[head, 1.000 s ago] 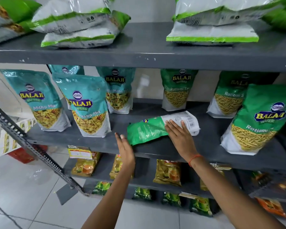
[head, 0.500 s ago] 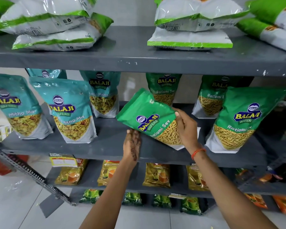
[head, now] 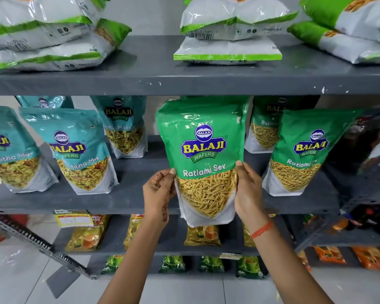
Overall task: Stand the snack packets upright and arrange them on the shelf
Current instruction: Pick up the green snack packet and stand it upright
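Gripping the Ratlami Sev packet (head: 203, 159) by its two side edges, the left hand (head: 159, 194) and right hand (head: 248, 191) hold it upright, its base hanging past the middle shelf's front edge (head: 53, 210); released there, it would probably drop; pushed back carelessly, it may topple the green packet (head: 303, 152) standing just to its right.

Grey metal shelving (head: 206, 82) (paint chipped along its front edge) stands against a pale wall (head: 145, 14). Below lies a glossy light-tiled floor (head: 15, 279), with a perforated steel upright (head: 37, 244) slanting across.
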A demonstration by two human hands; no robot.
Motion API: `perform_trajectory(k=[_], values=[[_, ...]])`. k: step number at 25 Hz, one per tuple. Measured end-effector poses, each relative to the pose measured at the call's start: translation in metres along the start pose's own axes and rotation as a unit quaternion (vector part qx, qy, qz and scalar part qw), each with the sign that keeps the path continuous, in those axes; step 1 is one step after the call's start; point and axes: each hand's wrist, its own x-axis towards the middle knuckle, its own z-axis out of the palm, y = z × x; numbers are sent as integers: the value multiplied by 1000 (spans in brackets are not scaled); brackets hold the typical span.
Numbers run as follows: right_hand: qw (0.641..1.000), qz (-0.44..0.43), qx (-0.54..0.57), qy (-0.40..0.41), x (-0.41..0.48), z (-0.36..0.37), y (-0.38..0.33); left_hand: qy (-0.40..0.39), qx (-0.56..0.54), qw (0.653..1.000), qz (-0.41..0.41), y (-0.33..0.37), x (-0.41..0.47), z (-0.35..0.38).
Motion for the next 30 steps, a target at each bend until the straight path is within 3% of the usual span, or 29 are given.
perform_trajectory(k=[7,13,21,26,30], values=[[999,-49,8,-16,-8,-1,-2,-15,2,1000,7,14,-9,0],[992,-72,-35,-95,40,13,22,3,-21,1000,-3,-7,47,16],[985,-24,-72,-154,77,16,51,-4,2,1000,11,-41,89,4],[980,48,-91,-172,83,15,55,-83,51,995,-22,-54,88,-4],[958,48,-175,-224,79,9,57,-165,128,977,-51,-64,92,-13]])
